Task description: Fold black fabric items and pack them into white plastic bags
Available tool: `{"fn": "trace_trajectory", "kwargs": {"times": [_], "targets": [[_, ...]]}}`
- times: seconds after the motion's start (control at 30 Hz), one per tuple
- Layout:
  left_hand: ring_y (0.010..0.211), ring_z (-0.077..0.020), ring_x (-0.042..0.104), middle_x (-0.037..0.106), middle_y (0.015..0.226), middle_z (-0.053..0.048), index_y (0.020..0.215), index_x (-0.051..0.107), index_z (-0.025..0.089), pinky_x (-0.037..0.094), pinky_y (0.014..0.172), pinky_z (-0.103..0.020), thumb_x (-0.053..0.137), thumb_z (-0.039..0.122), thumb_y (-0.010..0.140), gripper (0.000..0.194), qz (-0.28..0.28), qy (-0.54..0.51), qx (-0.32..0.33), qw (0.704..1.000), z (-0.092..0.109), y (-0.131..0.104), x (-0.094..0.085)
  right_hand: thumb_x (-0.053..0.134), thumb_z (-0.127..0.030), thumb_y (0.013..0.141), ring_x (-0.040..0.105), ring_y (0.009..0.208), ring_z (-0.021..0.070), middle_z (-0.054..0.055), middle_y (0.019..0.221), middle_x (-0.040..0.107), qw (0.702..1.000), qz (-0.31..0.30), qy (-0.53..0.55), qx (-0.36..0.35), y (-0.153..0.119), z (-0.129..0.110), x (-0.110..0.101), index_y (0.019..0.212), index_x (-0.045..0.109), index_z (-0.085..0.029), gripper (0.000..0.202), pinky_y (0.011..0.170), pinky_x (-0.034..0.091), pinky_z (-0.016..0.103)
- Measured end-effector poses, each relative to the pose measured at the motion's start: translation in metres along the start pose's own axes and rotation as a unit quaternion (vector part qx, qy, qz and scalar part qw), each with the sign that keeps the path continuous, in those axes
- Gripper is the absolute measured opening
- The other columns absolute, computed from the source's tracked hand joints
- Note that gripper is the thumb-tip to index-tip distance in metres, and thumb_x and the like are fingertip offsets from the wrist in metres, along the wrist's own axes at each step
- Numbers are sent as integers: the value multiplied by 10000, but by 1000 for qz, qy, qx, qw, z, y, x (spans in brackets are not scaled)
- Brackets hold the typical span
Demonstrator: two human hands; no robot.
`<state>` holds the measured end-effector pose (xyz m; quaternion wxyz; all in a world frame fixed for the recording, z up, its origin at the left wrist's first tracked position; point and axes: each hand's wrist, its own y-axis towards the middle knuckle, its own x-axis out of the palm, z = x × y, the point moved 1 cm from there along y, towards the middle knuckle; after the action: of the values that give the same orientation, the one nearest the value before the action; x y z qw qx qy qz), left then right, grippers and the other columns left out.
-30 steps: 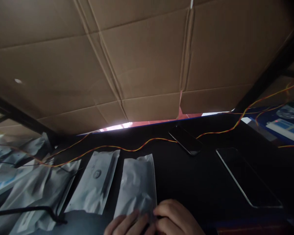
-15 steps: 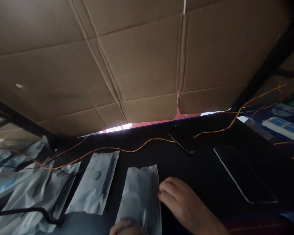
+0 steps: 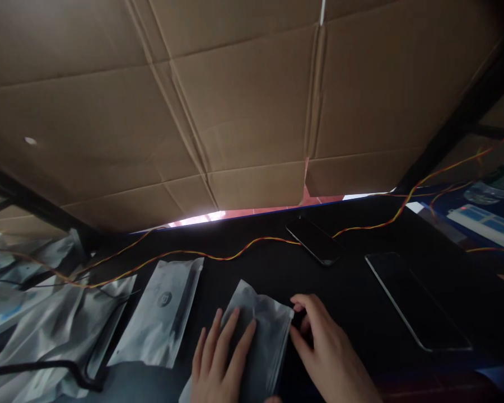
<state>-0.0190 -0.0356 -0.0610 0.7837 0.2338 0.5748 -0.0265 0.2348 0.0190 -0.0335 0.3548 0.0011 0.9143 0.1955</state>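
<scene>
A frosted plastic zip bag [image 3: 264,330] lies slanted on the black table at the bottom middle, dark inside. My left hand [image 3: 220,358] rests flat on its left part, fingers spread. At the bag's upper right corner is my right hand [image 3: 323,341], its thumb and bent fingers apart, with the corner close to the gap between them. The lower end of the bag runs out of view. To the left lies a second frosted bag [image 3: 155,313] with a round dark logo.
Right of my hands lie a dark phone-like panel [image 3: 418,305] and a smaller dark phone [image 3: 313,240]. A red-yellow twisted wire [image 3: 218,258] crosses the table. More bags [image 3: 63,324] and a black cable [image 3: 37,366] are at left. Cardboard [image 3: 243,112] stands behind.
The bag has tilted, its top turning to the right. My left hand has come up into view and spread over it. My right hand has moved slightly up and right, its fingers parting.
</scene>
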Motion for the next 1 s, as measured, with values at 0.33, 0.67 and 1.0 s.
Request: {"fn": "trace_trajectory", "kwargs": {"times": [0.33,0.67,1.0], "targets": [[1498,-359,607,545,1698,-108,1711,417,344,573,1189,-530,661,364,1061,695,2,-222,-37,974,21,45,-23,566,-135,1043,759,853,201,67,1065,718,985,158,56,-46,14,-33,-22,1235,621,-272,243,720,668,309],[1545,-312,555,528,1717,2,1659,494,439,520,1246,-539,519,382,1153,510,37,-339,-128,931,33,48,-24,649,-135,1032,702,1243,307,32,1416,773,931,-92,-150,-319,38,-60,-40,1426,681,-178,398,974,641,461],[1577,-340,512,474,1754,-28,1711,404,444,457,1271,-601,352,531,1179,542,10,-269,-96,958,16,37,-22,599,-101,1086,771,1109,239,46,1172,846,886,-83,-121,-441,69,-37,-31,1130,792,-177,212,1067,618,412]]}}
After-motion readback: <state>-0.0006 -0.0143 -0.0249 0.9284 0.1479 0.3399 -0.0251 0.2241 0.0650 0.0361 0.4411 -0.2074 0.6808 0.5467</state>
